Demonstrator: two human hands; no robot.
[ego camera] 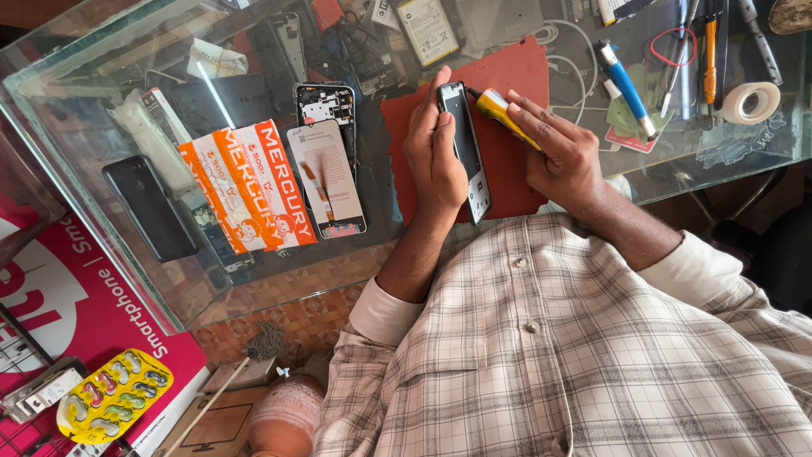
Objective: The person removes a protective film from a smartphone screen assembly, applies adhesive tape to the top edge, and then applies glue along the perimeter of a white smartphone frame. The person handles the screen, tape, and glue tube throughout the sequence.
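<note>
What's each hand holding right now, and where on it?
The left hand grips a phone along its long edge, standing it on the red mat. The right hand holds a yellow screwdriver by its handle, tip at the phone's top.

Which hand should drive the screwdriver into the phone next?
Likely right: the right hand holds the yellow screwdriver, tip at the top of the phone; the left hand grips the phone over the red mat.
</note>
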